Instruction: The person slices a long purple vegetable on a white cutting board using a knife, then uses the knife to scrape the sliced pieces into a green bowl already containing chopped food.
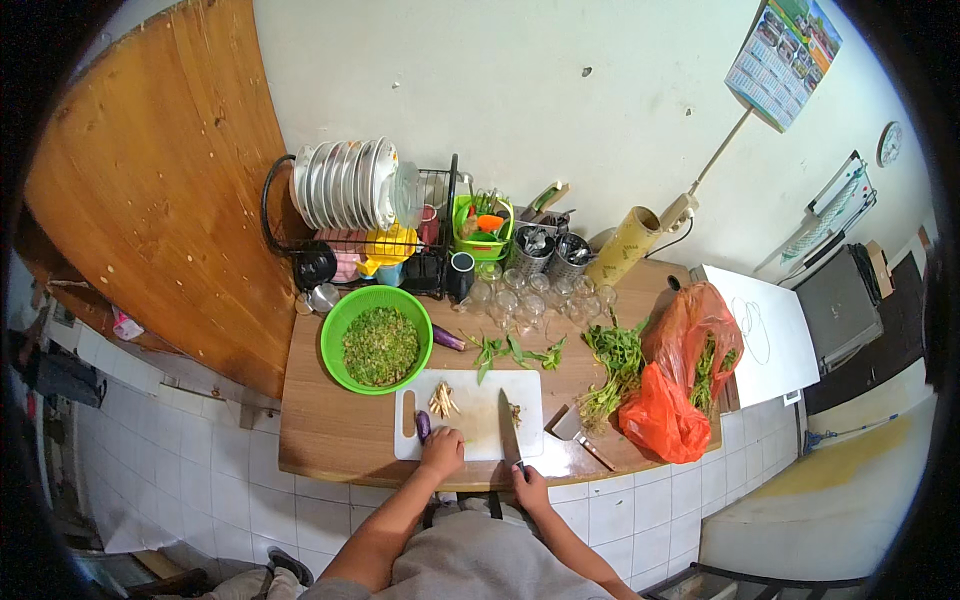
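My right hand [531, 487] grips the handle of a kitchen knife [509, 427]. Its blade points away from me over the right part of a white cutting board [480, 405]. Small brownish trimmings [515, 415] lie beside the blade. On the board's near left part rests my left hand [444, 452], knuckles up. A short piece of purple eggplant [423, 427] lies right beside that hand, near the board's handle slot. What the curled left fingers hold, if anything, is hidden. Farther up the board sits a small pile of pale cut strips [444, 400].
A green colander [328, 341] of chopped greens stands behind the board, with another eggplant [448, 337] beside it. Glass mugs [530, 307], a dish rack [435, 262] and cutlery holders [534, 251] line the back. To the right are leafy greens [615, 352], a scraper [583, 439] and red plastic bags [664, 420].
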A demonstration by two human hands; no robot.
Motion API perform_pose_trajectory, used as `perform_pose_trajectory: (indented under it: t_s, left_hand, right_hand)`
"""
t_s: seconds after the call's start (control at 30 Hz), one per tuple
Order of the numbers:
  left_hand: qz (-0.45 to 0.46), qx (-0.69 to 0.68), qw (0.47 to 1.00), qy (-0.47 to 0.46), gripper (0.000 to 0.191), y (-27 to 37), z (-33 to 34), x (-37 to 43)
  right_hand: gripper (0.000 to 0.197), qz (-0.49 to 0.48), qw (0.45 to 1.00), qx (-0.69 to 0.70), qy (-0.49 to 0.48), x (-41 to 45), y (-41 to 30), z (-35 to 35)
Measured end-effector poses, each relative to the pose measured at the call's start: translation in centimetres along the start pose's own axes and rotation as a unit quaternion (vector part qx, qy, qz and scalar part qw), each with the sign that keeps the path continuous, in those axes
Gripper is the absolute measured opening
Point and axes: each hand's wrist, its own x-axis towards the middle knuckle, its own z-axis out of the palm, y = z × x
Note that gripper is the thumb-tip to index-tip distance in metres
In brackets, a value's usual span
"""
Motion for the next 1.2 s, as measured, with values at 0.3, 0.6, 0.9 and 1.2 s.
perform_pose_trajectory:
  t_s: [0.3, 0.6, 0.9, 1.2]
  left_hand:
    - [-0.006, 0.001, 1.000, 0.012, 0.006, -0.4, 0.2, -0.2]
    - [-0.007, 0.000, 1.000, 0.011, 0.008, -0.6, 0.6, -0.2]
    - [-0.018, -0.006, 1.000, -0.019, 0.008, -0.6, 0.3, 0.0]
    - [0.002, -0.008, 1.000, 0.005, 0.009, -0.8, 0.6, -0.1]
  right_hand:
    - [0.041, 0.013, 0.998, 0.039, 0.044, 0.5, -1.0, -3.9]
    - [0.042, 0.023, 0.997, 0.071, 0.028, 0.7, 0.5, -2.4]
    - [0.039, 0.013, 0.995, 0.091, 0.044, 0.9, -0.6, -3.6]
    - [0.037, 0.029, 0.994, 0.093, 0.052, 0.9, 0.2, -3.1]
